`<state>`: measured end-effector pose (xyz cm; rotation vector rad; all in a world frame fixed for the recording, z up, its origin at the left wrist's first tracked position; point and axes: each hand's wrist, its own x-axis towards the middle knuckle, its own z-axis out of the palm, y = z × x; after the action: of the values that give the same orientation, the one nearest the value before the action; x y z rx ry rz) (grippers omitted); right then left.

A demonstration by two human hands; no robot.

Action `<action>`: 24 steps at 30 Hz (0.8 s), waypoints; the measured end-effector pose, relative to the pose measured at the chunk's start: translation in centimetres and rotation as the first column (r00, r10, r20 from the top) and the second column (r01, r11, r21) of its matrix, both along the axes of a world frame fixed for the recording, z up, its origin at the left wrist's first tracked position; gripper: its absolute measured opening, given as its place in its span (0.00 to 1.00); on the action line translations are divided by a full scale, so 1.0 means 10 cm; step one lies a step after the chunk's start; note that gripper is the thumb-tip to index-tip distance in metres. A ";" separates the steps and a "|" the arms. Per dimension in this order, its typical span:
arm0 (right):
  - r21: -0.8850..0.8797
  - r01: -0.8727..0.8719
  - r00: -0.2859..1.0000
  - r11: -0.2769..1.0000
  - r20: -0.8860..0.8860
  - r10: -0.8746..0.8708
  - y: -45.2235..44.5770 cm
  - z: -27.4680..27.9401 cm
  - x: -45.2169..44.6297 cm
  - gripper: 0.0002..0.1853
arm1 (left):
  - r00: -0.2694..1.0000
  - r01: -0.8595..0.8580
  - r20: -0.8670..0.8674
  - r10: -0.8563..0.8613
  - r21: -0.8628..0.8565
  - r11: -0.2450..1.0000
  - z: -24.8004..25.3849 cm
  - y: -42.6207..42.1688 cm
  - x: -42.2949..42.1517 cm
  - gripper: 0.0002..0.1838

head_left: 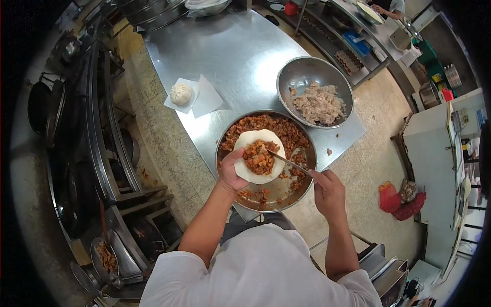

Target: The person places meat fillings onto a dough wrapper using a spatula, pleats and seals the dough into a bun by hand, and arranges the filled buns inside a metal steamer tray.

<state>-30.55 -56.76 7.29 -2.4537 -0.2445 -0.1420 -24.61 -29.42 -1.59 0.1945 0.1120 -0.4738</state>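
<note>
My left hand holds up a round, flat dough wrapper over a wide metal bowl. A mound of reddish-brown chopped filling lies in the middle of the wrapper. In my right hand is the handle of a thin metal spatula, its tip resting in that mound. More of the same filling covers the far side of the bowl, while the near side shows bare metal with scattered bits. The underside of the wrapper and most of my left fingers are hidden.
A second metal bowl with pale minced meat stands at the back right of the steel table. On the left, a pleated bun sits on white paper. Stacked steamers stand at the far end. Another person's hand shows top right.
</note>
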 end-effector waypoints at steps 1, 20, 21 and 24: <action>-0.061 0.026 0.998 0.998 0.065 -0.022 0.03 -0.04 -0.02 0.19 | 0.999 0.048 -0.019 -0.048 0.001 0.999 0.02 0.00 0.01 0.33; -0.095 -0.196 0.955 0.976 0.209 0.212 0.28 0.11 -0.07 0.15 | 0.971 0.210 -0.119 -0.208 0.004 0.978 0.13 0.34 -0.09 0.33; -0.098 -0.190 0.956 0.977 0.208 0.207 0.28 0.10 -0.04 0.15 | 0.961 0.241 -0.128 -0.244 -0.040 0.970 0.14 0.34 -0.11 0.33; -0.182 -0.199 0.957 0.963 0.173 0.231 0.26 0.11 0.07 0.16 | 0.963 0.253 -0.091 -0.255 -0.025 0.967 0.20 0.36 -0.13 0.33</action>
<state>-29.88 -54.20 8.43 -2.5556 -0.6301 -0.2754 -25.94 -25.81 0.40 0.1748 0.1764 -0.7399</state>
